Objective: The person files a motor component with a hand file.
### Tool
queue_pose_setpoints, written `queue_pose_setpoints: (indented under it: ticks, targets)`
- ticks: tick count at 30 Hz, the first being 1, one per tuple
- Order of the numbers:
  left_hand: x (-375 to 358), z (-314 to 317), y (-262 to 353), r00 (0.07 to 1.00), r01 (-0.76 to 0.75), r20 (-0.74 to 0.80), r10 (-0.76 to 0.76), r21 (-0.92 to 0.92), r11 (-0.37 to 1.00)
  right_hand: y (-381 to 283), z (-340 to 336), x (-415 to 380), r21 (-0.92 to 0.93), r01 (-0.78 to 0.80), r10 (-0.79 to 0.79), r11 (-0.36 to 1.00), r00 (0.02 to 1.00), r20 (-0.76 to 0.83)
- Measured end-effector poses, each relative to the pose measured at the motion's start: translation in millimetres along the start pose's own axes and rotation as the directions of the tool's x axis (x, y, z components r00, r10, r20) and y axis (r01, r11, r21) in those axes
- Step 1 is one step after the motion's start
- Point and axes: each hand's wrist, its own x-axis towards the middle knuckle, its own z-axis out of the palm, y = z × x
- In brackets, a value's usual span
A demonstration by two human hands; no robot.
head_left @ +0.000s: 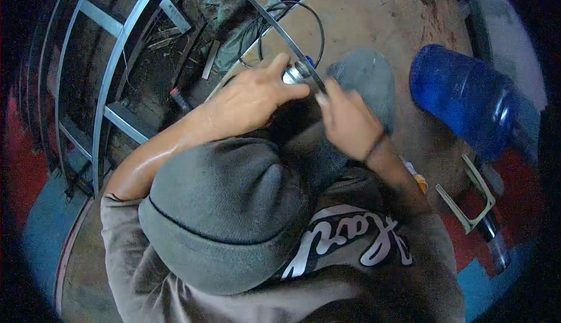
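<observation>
My left hand [251, 98] is closed around a shiny, rounded silver metal piece [295, 73] with a bit of blue beside it. Against that piece runs a long metal bar [280, 31], part of a frame that looks curved in this view. Blurred by motion, my right hand [353, 124] is closed near the bar's lower end; what its fingers grip is hidden. Grey cloth [228, 206], apparently over my bent knee, lies below my left hand. Another grey cloth-covered shape [368, 83] sits beyond my right hand.
A metal frame with crosspieces [111, 19] stands at left. Black cable [320, 25] loops over a brown board [374, 7]. On the right lie a large blue water jug [467, 98] and a pale U-shaped piece [470, 221]. Scraps fill the dark area at upper left.
</observation>
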Motion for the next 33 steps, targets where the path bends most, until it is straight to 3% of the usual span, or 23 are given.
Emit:
queue_pose_setpoints:
  ticks: [3, 10, 12, 13, 14, 18, 19, 22, 23, 25, 27, 29, 30, 33]
  targets:
    - [-3.3, -2.3, -2.0, 1.0, -0.013, -0.017, 0.013, 0.011, 1.0, 4.2, 2.1, 17.9, 0.103, 0.095, -0.092, 0.99, 0.995, -0.029]
    - [-6.2, -0.8, -0.7, 0.999, 0.006, -0.035, -0.006, 0.003, 1.0, 2.8, -4.8, -43.0, -0.006, 0.034, -0.034, 0.999, 0.999, 0.031]
    - [0.3, -1.1, 2.6, 0.999, -0.018, -0.032, 0.018, 0.012, 1.0, -4.2, -7.5, -16.4, -0.054, -0.109, 0.114, 0.993, 0.988, 0.104]
    - [2.2, 0.1, 1.5, 1.0, -0.012, -0.021, 0.013, 0.013, 1.0, -3.8, -1.2, 0.1, -0.016, -0.002, 0.002, 1.0, 1.0, -0.021]
    - [2.9, 0.2, -1.1, 1.0, 0.001, -0.016, -0.001, 0.019, 1.0, -8.4, -1.2, 10.1, -0.014, 0.007, -0.008, 1.0, 0.999, -0.046]
    - [-9.7, -1.2, -6.5, 0.997, -0.02, -0.067, 0.024, 0.06, 0.998, -3.5, -4.7, -38.6, 0.013, -0.051, 0.049, 0.999, 0.996, 0.077]
    - [-10.6, -0.2, -7.1, 0.998, -0.011, -0.068, 0.015, 0.057, 0.998, 0.6, -2.2, -51.2, -0.048, 0.017, -0.017, 0.999, 1.0, 0.012]
    - [-4.9, 4.2, -1.2, 0.997, -0.014, -0.072, 0.016, 0.021, 1.0, -3.0, -9.8, -39.9, -0.04, -0.021, 0.022, 0.999, 0.999, 0.036]
    - [-0.8, 2.8, 2.9, 0.999, -0.037, -0.035, 0.038, 0.015, 0.999, -2.2, 2.2, -14.1, -0.083, 0.064, -0.074, 0.995, 0.99, -0.119]
    - [5.5, 0.9, 1.3, 0.999, -0.002, -0.032, 0.003, 0.029, 1.0, 2.1, 8.3, 24.1, -0.062, 0.069, -0.075, 0.996, 0.991, -0.106]
    - [-0.8, -0.2, 1.6, 1.0, -0.005, -0.03, 0.006, 0.028, 1.0, -1.0, 9.0, 11.1, -0.034, 0.084, -0.087, 0.996, 0.989, -0.121]
    - [-6.8, -1.3, -5.1, 0.999, 0.025, -0.045, -0.022, 0.069, 0.997, -4.7, -7.5, -33.1, -0.011, -0.029, 0.03, 1.0, 0.998, 0.052]
    - [-6.2, -2.6, -6.1, 0.998, 0.032, -0.05, -0.028, 0.072, 0.997, -3.0, -3.9, -44.4, -0.036, 0.007, -0.007, 0.999, 1.0, -0.018]
    - [-1.3, 2.2, -0.9, 0.998, -0.02, -0.053, 0.021, 0.022, 1.0, 9.0, 2.1, -35.0, -0.026, 0.001, -0.001, 1.0, 0.999, -0.032]
